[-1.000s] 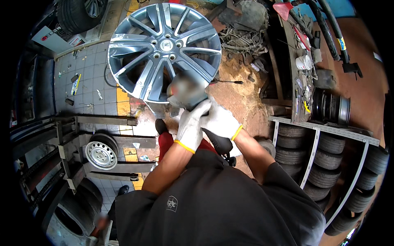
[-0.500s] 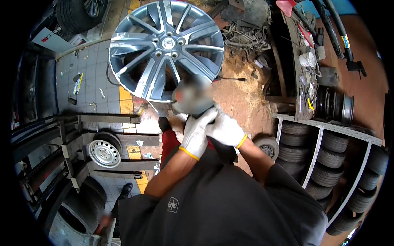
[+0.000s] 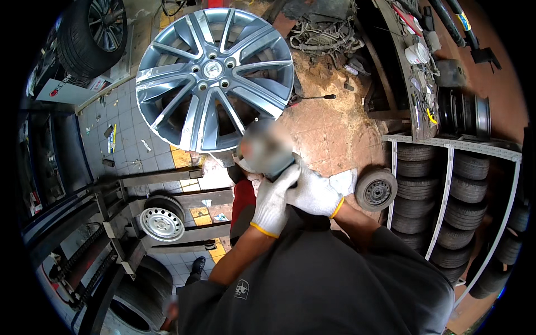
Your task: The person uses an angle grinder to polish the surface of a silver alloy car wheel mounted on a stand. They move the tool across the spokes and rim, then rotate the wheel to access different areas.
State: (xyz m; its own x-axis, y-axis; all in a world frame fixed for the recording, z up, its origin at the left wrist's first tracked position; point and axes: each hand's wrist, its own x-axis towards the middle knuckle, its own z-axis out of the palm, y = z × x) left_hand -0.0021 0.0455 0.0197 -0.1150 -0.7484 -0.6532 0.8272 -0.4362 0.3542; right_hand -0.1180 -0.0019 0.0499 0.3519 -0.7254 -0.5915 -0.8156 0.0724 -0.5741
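"Two hands listed. Particulars?"

"Left hand point(image 3: 273, 201), right hand point(image 3: 317, 191); each in a white knit glove point(image 3: 269, 216) with a yellow cuff. Held together, right beside left."

"Item at the fingers?"

"One blurred grey rounded object point(image 3: 267, 149); kind cannot be told. Position: directly beyond the fingers, slightly to the left, its lower right edge meeting them."

"State of the fingers?"

"Both sets curled in, closed on that lower right edge. Left thumb laid along the near side; right fingers at the right side. Most fingertips hidden, so how tightly they grip cannot be told."

"Neighbouring stock?"

"One large silver and blue-grey multi-spoke alloy wheel rim point(image 3: 213, 70), face up, beyond the hands. The object overlaps its lower right edge in view; contact cannot be told."

"Right side?"

"One thin dark rod with a black handle point(image 3: 330, 96), just right of the rim. One small dark wheel with tyre point(image 3: 376, 190), near the right forearm. Beyond it, stacked black tyres point(image 3: 415, 170) within a pale metal shelf frame point(image 3: 445, 192)."

"Left side?"

"One silver perforated steel wheel point(image 3: 162, 224), tilted, among the bars of a dark grey metal rack point(image 3: 159, 178)."
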